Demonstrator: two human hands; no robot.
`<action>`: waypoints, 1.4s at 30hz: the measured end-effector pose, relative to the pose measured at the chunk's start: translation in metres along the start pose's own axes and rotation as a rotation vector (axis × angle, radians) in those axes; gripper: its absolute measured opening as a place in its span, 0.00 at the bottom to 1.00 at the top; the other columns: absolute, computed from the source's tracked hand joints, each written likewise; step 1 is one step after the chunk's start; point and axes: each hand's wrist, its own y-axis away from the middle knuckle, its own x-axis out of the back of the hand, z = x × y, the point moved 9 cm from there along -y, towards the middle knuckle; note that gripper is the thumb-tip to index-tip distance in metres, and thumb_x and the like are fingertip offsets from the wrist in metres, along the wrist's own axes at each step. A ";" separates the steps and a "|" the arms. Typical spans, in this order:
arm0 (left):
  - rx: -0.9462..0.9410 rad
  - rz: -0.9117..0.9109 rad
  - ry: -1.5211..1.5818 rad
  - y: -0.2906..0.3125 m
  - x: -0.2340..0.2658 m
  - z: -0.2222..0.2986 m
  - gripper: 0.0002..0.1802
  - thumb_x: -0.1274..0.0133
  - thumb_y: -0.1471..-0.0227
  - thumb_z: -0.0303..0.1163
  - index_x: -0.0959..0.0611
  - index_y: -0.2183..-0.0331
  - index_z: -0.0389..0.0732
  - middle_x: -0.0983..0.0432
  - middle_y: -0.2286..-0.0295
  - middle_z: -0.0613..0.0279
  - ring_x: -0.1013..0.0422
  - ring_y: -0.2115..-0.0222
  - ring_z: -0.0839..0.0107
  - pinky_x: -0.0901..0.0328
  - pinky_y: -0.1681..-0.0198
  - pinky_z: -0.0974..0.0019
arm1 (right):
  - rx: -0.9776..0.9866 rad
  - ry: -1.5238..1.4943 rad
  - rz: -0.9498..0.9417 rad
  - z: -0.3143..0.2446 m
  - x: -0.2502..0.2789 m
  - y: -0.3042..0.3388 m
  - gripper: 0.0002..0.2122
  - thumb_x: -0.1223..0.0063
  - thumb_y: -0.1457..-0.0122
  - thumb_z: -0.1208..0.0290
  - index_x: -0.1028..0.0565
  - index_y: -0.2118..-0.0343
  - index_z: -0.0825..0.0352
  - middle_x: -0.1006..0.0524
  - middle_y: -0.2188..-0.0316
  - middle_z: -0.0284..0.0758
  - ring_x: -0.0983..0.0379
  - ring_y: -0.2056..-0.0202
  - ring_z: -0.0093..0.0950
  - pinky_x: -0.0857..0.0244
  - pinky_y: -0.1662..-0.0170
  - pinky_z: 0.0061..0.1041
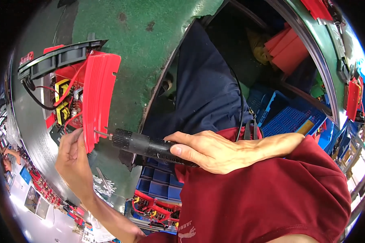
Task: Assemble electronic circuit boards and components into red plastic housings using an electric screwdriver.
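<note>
My right hand [208, 150] is wrapped round a black electric screwdriver [144, 145]. Its thin bit points left and meets the face of a red ribbed housing panel [98, 93] near the lower end. My left hand [73, 152] is closed at that same end, fingers curled against the panel's edge; the fingertips are partly hidden. Behind the panel sit a yellow-wrapped transformer [62, 101], red wires and circuit parts. A black fan frame [61, 58] stands tilted at the unit's far end, joined by a black cable.
The unit rests on a worn green-topped bench [138, 52]. Small silvery pieces [104, 184] lie by my left forearm. Blue crates [290, 115] stand low on the right. More red units [156, 208] lie below in a blue bin. A black cord [240, 93] hangs beside my leg.
</note>
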 end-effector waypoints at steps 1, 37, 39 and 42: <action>0.001 0.000 0.010 0.000 0.000 -0.001 0.08 0.47 0.41 0.20 0.18 0.60 0.28 0.26 0.68 0.66 0.26 0.67 0.80 0.31 0.61 0.75 | -0.004 0.003 0.000 0.001 0.000 0.000 0.23 0.67 0.28 0.53 0.32 0.49 0.72 0.26 0.79 0.50 0.24 0.72 0.49 0.33 0.67 0.45; -0.162 0.134 -0.144 0.029 -0.002 0.042 0.17 0.38 0.50 0.24 0.17 0.55 0.38 0.26 0.66 0.61 0.25 0.73 0.61 0.31 0.71 0.61 | -0.389 -0.539 -0.243 0.031 -0.031 0.005 0.35 0.79 0.30 0.41 0.36 0.40 0.71 0.26 0.76 0.35 0.32 0.77 0.23 0.37 0.69 0.22; -0.119 0.123 -0.126 0.026 0.003 0.045 0.15 0.38 0.50 0.23 0.16 0.57 0.37 0.25 0.66 0.60 0.25 0.73 0.62 0.31 0.70 0.63 | -0.394 -0.798 -0.393 0.030 -0.041 -0.001 0.37 0.80 0.31 0.39 0.39 0.37 0.71 0.27 0.78 0.35 0.32 0.78 0.24 0.38 0.69 0.22; -0.154 0.074 -0.071 0.018 0.006 0.040 0.15 0.37 0.51 0.24 0.16 0.58 0.37 0.24 0.65 0.60 0.25 0.73 0.62 0.31 0.70 0.63 | -0.475 -1.027 -0.498 0.016 -0.043 0.003 0.41 0.80 0.33 0.35 0.40 0.35 0.71 0.28 0.82 0.36 0.34 0.79 0.26 0.39 0.69 0.23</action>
